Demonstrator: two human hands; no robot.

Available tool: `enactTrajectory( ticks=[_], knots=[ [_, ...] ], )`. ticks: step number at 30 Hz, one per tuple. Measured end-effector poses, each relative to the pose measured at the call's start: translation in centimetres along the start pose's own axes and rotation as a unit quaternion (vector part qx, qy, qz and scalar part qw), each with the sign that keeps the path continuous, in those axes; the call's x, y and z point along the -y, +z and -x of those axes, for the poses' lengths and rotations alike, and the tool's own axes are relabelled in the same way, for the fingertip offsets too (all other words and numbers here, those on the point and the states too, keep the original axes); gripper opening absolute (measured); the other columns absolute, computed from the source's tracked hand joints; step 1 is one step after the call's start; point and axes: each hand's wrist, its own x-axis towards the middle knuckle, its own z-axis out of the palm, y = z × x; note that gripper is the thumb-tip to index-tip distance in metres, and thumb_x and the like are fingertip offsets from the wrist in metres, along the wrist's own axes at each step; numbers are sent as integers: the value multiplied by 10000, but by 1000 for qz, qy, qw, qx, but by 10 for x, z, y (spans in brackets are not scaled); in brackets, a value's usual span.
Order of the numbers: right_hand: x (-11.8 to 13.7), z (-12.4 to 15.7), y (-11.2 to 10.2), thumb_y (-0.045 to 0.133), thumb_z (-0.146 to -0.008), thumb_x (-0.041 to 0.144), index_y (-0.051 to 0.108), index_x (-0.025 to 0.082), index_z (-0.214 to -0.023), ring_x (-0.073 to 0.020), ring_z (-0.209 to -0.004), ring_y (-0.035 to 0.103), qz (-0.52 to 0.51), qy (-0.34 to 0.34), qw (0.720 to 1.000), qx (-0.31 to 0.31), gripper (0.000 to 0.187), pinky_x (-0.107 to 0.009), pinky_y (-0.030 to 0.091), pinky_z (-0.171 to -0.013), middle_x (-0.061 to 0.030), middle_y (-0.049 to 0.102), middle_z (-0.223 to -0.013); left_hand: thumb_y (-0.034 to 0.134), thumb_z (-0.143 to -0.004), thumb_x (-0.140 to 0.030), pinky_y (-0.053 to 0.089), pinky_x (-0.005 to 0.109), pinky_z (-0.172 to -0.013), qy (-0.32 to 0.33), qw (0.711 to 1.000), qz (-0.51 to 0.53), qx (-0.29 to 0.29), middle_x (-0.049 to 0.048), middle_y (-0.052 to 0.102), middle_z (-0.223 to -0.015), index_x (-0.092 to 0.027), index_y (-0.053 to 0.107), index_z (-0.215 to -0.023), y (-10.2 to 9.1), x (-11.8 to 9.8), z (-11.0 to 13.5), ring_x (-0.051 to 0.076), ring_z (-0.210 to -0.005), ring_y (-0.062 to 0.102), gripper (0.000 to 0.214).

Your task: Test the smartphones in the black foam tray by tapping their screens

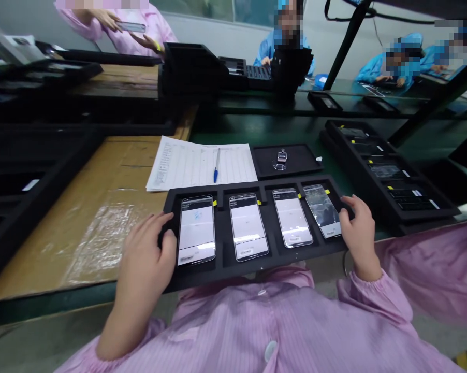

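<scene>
The black foam tray [222, 233], rectangular and divided into four compartments, is held at its two short ends. Its left end is gripped by the left hand [146, 254], with index finger and thumb spread a little along the rim; its right end is gripped by the right hand [360, 233], with the thumb laid on the edge near the rightmost phone. How the remaining fingers are closed cannot be told — they are hidden from view.

Inside the tray, one flat phone with a lit white screen is set in each compartment: the leftmost phone [197, 228], the second phone [249, 225], the third phone [293, 220] and the rightmost phone [321, 207], its upper screen greyed. A small yellow tab [259, 202] is seen beside the second phone's upper right edge, and similar ones by the others.

Beyond the tray, white printed sheets [179, 166] are topped by a blue-and-white pen [217, 166]. Just beside them, a small silver metal device [282, 156] is carried in a shallow black tray [307, 160]. Farther right, a long black compartment tray [344, 150] is filled with dark flat items; to the left, the green table [233, 129] is covered by brown cardboard [55, 259]. In the background — across the table — a phone-like slab [130, 26] is held by a co-worker in pink [161, 23].
</scene>
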Motion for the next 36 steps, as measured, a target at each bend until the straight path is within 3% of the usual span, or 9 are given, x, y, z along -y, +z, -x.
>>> enactTrajectory(
  ticks=[5,11,28,30,34,36],
  knots=[
    [0,3,8,456,-887,245,665,151,-1104,-360,-1330,530,25,-47,998,35,316,-596,437,-1103,-176,706,-1188,330,-908,-397,439,582,-1122,20,999,-26,-34,214,696,-1212,-69,694,-1127,6,0,-13,395,-1242,601,537],
    [-3,2,9,447,-890,249,669,119,-1091,-373,-1300,551,26,-54,997,43,327,-594,445,-1098,-207,696,-1202,308,-932,-451,390,570,-1172,0,999,-24,-29,254,653,-1304,-14,695,-1173,22,3,-7,416,-1332,535,631],
    [-5,3,10,450,-913,237,663,146,-1156,-358,-1301,555,28,-60,997,47,335,-609,439,-1105,-188,691,-1206,332,-930,-455,374,594,-1183,-6,1000,1,-26,277,643,-1309,23,682,-1197,20,2,-1,438,-1344,517,649],
    [-3,3,9,439,-942,260,655,147,-1217,-360,-1362,506,37,-67,994,74,368,-612,420,-1123,-193,655,-1291,333,-930,-453,373,601,-1182,-7,1000,2,-28,276,641,-1312,20,682,-1197,20,2,-1,441,-1346,514,646],
    [4,1,8,369,-1009,330,659,182,-1280,-412,-1508,285,85,-78,979,166,423,-704,290,-1159,-181,442,-1555,343,-934,-433,384,619,-1166,-1,1000,5,-28,270,641,-1316,5,681,-1201,21,3,0,439,-1357,505,615],
    [6,1,6,339,-1022,348,655,179,-1278,-417,-1524,242,87,-76,979,168,440,-723,249,-1165,-183,372,-1602,349,-934,-418,387,623,-1161,1,1000,6,-28,271,640,-1317,7,680,-1201,21,4,0,440,-1356,504,602]
  ],
)
